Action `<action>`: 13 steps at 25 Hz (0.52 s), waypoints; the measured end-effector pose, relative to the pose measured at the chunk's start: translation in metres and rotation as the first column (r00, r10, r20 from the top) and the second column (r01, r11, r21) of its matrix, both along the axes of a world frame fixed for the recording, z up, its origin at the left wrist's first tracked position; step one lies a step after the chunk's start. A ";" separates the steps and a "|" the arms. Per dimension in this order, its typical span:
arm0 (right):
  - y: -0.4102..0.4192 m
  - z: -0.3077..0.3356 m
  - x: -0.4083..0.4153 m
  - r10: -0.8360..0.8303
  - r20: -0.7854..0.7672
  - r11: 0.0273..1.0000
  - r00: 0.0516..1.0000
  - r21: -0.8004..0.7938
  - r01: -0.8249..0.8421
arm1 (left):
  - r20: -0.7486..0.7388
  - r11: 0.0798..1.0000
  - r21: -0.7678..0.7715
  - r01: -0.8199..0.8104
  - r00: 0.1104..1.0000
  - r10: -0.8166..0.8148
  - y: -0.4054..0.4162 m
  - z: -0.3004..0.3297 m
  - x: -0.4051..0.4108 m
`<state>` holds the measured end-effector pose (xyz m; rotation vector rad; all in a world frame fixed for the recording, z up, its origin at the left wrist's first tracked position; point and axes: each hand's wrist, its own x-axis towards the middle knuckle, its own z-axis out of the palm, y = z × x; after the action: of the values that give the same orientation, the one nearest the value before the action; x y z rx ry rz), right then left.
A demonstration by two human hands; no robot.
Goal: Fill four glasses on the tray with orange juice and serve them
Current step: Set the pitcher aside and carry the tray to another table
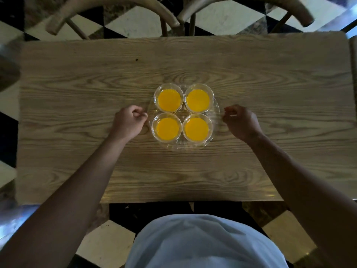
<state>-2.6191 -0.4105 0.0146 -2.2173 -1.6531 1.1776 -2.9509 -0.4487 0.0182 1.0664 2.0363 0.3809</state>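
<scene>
On the wooden table [77,151], a little beyond its middle, we see a clear glass tray [216,111] carrying four glasses [168,97] set two by two, their rims touching or very nearly so, each filled with orange juice [198,100] close to the brim. Two chair backs [116,8] stand at the far side of the table, over a chequered floor.

Our left hand [128,122] sits at the tray's left edge with the fingers curled in toward the thumb, narrow, and seems to touch or pinch the rim — we cannot tell whether it truly grips. Our right hand [241,122] is at the right edge, also loosely curled, its fingertips just beside the rim; contact there is unclear too.

We judge the filling done and the serving in hand. This load should handle as heavy for its size and unforgiving: glass on glass is slippery, so any tilt could let the glasses slide or knock together, and the juice stands high enough to slop over. The tray is stiff but brittle, and its clear rim is hard to read. We would hold it at opposite sides, fingers under the rim and thumbs on top, and keep it level — moving slowly, with no jerks.
</scene>
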 end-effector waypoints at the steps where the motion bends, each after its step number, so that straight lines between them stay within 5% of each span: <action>1: -0.002 0.001 0.003 0.026 -0.002 1.000 1.000 0.008 -0.026 | 0.004 1.000 -0.004 0.007 1.000 -0.007 -0.005 0.005 0.000; 13: -0.052 0.026 0.012 0.189 -0.029 0.979 0.981 0.088 -0.186 | 0.012 0.999 0.040 -0.008 1.000 0.007 -0.079 0.029 -0.003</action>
<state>-2.6067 -0.4627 0.0408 -2.0134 -1.8951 1.1581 -2.9534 -0.5275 0.0468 1.0785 2.0301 0.4327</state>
